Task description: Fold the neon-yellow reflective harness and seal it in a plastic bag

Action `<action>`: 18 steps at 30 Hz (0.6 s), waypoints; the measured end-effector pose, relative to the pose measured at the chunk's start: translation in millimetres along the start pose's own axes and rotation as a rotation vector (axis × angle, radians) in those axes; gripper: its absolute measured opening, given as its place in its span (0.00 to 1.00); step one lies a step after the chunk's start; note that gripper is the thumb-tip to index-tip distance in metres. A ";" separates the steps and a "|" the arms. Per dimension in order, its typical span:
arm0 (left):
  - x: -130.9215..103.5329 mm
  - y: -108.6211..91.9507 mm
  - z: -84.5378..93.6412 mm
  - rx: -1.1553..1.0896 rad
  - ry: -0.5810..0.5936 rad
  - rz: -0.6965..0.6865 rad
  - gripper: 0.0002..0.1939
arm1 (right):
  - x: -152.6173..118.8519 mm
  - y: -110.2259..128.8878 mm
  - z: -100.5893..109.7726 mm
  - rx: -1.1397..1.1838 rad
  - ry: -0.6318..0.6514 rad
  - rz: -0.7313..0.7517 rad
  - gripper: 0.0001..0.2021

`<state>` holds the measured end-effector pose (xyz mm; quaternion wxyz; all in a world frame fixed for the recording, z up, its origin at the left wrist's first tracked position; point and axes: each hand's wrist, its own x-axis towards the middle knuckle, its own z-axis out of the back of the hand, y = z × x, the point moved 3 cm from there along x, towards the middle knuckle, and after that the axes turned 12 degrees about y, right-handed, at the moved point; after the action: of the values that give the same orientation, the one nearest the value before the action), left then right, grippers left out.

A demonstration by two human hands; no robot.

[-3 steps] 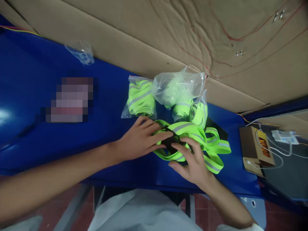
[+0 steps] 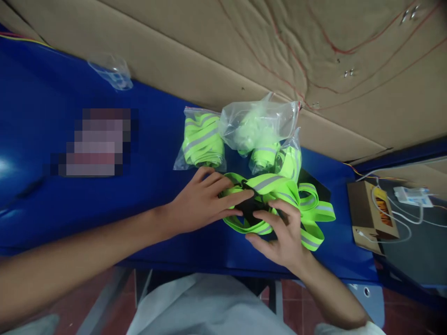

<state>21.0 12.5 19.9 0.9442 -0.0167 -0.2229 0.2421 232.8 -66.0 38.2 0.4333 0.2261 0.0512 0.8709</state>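
- Head view: a loose neon-green reflective strap (image 2: 279, 195) with grey stripes lies bunched on the blue table (image 2: 157, 153), near the table's front edge and right of its middle.
- The left hand (image 2: 202, 202) lies flat on the left end of the strap, its fingers spread and stretched out over the webbing, pressing rather than pinching.
- The right hand (image 2: 279, 235) rests on the near side of the strap with the fingers curled over the webbing and the thumb tucked below; whether it truly pinches the strap cannot be told.
- A black part (image 2: 249, 209) of the strap shows between the two hands.
- Just beyond the strap, touching or nearly so, sit three clear bags: the left bag (image 2: 202, 142) with a folded green strap, the middle bag (image 2: 258, 125) and the small bag (image 2: 288, 160).
- Behind the bags runs a cardboard wall (image 2: 244, 46).
- Right of the strap, well apart, stands a small cardboard box (image 2: 372, 216) with a white cable (image 2: 412, 216).
- An empty-looking clear bag (image 2: 111, 70) lies far left of the strap, by the cardboard.
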 end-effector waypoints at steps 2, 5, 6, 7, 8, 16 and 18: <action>-0.7 -1.0 3.6 -0.007 -0.052 0.002 0.16 | -2.9 1.0 1.9 0.022 -0.055 0.043 0.12; -3.1 0.0 9.5 -0.063 -0.142 0.018 0.15 | -5.3 -0.3 4.5 0.115 -0.099 0.062 0.07; -3.5 1.1 10.9 -0.099 -0.157 0.021 0.15 | -5.3 -1.5 5.6 0.145 -0.109 0.050 0.08; -3.4 2.4 11.8 -0.143 -0.159 0.022 0.15 | -4.7 -2.8 6.2 0.168 -0.107 0.032 0.10; -2.7 4.2 12.3 -0.194 -0.151 0.028 0.15 | -3.5 -4.0 6.4 0.178 -0.096 0.014 0.11; -4.0 0.2 44.1 -0.502 -0.257 0.040 0.11 | 8.4 -10.8 -0.7 0.089 -0.062 -0.184 0.06; -13.2 -27.7 55.0 -0.665 -0.060 0.005 0.15 | 9.5 -10.7 -2.3 0.029 -0.059 -0.188 0.08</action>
<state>-0.5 -22.3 67.9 0.8795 -0.3170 -0.3174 0.1586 234.7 -51.7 36.5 0.5110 0.2520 0.0719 0.8186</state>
